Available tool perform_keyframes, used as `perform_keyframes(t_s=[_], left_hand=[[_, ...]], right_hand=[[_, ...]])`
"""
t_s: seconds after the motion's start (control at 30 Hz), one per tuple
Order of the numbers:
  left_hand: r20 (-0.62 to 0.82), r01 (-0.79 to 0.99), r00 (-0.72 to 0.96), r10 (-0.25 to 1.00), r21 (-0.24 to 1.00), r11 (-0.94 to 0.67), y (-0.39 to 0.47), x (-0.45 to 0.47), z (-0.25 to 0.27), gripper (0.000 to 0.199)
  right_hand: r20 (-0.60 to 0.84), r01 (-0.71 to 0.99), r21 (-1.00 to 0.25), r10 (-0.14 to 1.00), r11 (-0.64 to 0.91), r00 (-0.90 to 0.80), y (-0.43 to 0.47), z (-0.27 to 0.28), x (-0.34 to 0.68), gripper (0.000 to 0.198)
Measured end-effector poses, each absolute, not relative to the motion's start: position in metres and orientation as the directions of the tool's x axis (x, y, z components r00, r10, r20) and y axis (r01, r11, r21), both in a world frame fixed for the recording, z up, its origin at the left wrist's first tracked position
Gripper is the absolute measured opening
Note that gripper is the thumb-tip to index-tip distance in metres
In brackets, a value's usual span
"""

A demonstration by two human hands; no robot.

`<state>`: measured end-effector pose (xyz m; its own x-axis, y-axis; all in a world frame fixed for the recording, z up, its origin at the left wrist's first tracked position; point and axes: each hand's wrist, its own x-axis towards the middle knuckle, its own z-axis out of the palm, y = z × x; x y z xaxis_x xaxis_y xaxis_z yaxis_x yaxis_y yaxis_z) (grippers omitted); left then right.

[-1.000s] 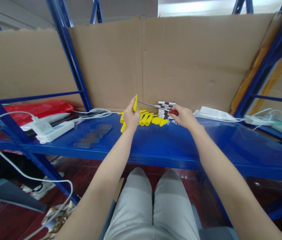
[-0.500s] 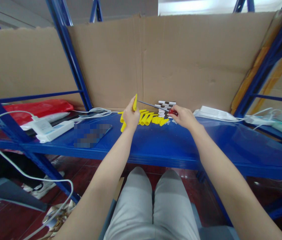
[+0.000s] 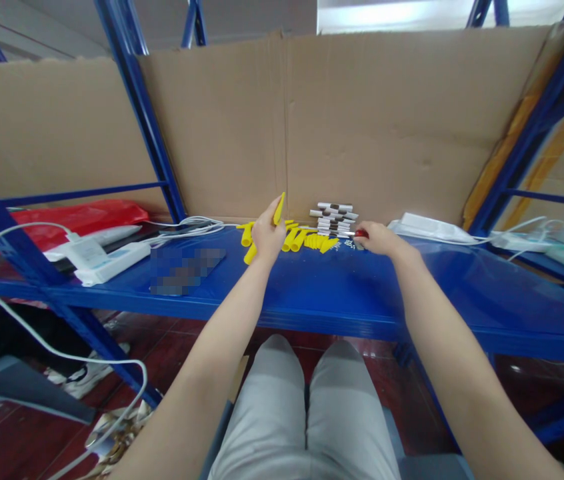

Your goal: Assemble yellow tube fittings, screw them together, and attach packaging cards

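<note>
My left hand (image 3: 268, 235) is closed around a yellow tapered plastic piece (image 3: 279, 209), whose upper end sticks up above the fingers. In my right hand (image 3: 378, 239) is a screwdriver with a red handle (image 3: 361, 233), its thin shaft directed left across the other parts. Several yellow tube-like pieces (image 3: 292, 239) lie between the hands, with smaller yellow pieces (image 3: 328, 244) to their right. Behind these sits a stack of white-and-dark cylinders (image 3: 335, 215). Small shiny bits (image 3: 349, 245), perhaps screws, lie just left of my right hand.
On the blue shelf (image 3: 332, 293), a pixelated flat object (image 3: 187, 271), a white power strip (image 3: 112, 263) and cables lie left. A white packet (image 3: 432, 228) lies right. Cardboard (image 3: 387, 120) stands behind, between blue posts. Another person's shoe (image 3: 87, 380) shows below left.
My right hand has moved slightly right and down with the screwdriver, drawing its tip away from the yellow piece. The shaft now lies lower. My left hand has shifted slightly right, still holding the piece.
</note>
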<state>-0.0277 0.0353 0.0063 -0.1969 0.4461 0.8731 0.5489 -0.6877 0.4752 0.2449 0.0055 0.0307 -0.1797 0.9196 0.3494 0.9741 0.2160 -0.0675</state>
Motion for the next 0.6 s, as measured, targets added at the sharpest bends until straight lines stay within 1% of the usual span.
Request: perform_keyframes(t_s=[0.07,0.13,0.2,0.37,0.6], left_hand=[[0.876,0.559,-0.175,0.449,0.464,-0.687,0.035,-0.027,0.005,0.051],[0.876,0.558,-0.158,0.456,0.460,-0.690,0.036,-0.027,0.005,0.052],[0.868,0.542,-0.151,0.472,0.472,-0.695,0.036,-0.027,0.005,0.053],[0.845,0.521,-0.122,0.520,0.501,-0.691,0.035,-0.027,0.006,0.053],[0.851,0.542,-0.102,0.515,0.482,-0.689,0.034,-0.024,0.006,0.053]], right_hand=[[0.203,0.984,-0.055,0.967,0.167,-0.153,0.004,0.030,0.247,0.020],[0.078,0.987,-0.043,0.986,0.153,-0.149,0.003,0.028,0.247,0.017],[0.016,0.985,-0.039,0.986,0.166,-0.165,0.003,0.026,0.247,0.017],[-0.005,0.986,-0.006,0.986,0.167,-0.168,0.006,0.023,0.247,0.015],[0.003,0.988,0.080,0.991,0.131,-0.132,0.009,0.019,0.244,0.016]])
